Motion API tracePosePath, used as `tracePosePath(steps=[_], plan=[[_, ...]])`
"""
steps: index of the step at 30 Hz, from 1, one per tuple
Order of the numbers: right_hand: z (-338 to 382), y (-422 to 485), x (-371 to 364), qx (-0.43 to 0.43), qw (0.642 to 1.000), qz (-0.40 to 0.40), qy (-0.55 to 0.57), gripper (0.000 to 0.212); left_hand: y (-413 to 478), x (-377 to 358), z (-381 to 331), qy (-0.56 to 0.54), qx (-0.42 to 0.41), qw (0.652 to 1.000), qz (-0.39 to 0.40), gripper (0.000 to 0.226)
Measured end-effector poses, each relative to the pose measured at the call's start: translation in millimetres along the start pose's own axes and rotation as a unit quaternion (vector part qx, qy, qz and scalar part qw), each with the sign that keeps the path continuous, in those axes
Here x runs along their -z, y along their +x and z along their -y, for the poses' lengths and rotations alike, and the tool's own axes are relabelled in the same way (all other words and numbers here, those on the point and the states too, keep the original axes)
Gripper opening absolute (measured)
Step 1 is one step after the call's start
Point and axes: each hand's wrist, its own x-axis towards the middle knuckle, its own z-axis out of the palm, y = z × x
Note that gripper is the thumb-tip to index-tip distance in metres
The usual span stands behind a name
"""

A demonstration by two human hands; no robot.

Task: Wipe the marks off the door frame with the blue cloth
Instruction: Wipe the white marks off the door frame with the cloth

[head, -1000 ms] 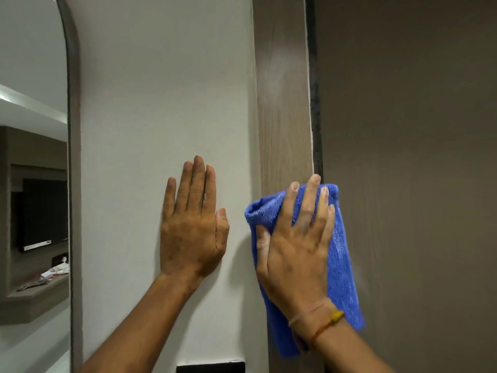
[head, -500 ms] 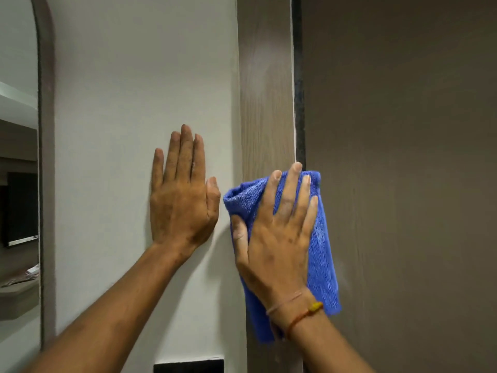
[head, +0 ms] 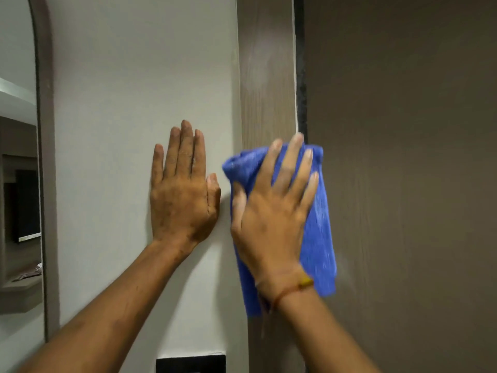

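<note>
the fingers [head: 185,149] of the left hand [head: 183,195] lie straight and close together, flat against the pale wall [head: 134,103], holding nothing; judged from the stance, this hand is a brace, steadying the body so the other can press hard; its thumb sits just beside the left edge of the door frame [head: 266,63] without crossing onto it; further left, at the wall's outer edge, a rounded dark trim [head: 44,130] borders an opening into another room, and low down a black plate [head: 191,364] sits against the wall's lower edge, apart from both hands; moving right, the wood-grain door frame runs top to bottom, and a faint pale smudge shows on its upper part, above the hands, though whether it is a mark or glare is hard to tell; the right hand [head: 271,219] is spread wide, fingers splayed over the blue cloth [head: 320,238] and pinning it flat to the frame rather than gripping it, which likely spreads pressure across the whole width; the cloth covers the frame from its left edge to its right edge and overhangs onto the dark gap [head: 301,76] and the brown door [head: 403,157]; its lower end hangs loose below the wrist, where a thread bracelet [head: 293,289] shows; the hand is blurred, so the wipe seems under way.
</note>
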Motion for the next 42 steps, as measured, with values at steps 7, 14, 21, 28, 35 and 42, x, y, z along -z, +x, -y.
tracePosePath(steps=[7,14,21,28,35,42], plan=[[-1,40,6,0.046,0.999,0.002,-0.015,0.074,1,0,-2,-0.003,-0.001,1.000,-0.010,0.064],[17,81,8,0.006,0.999,-0.033,0.014,0.074,0,-1,-1,0.001,-0.002,1.000,-0.013,0.064],[-8,-8,0,0.014,1.000,0.017,-0.014,0.073,-1,-2,0,0.003,-0.003,1.000,-0.011,0.064],[16,86,11,0.019,1.000,-0.023,0.004,0.073,0,-1,-1,0.003,-0.002,1.000,-0.013,0.063],[-12,-34,-1,0.010,1.000,0.024,-0.018,0.073,-1,-3,1,0.004,-0.006,1.000,-0.017,0.063],[3,72,14,0.057,0.998,-0.006,-0.005,0.074,-2,-2,-1,-0.002,0.001,1.000,-0.018,0.063]])
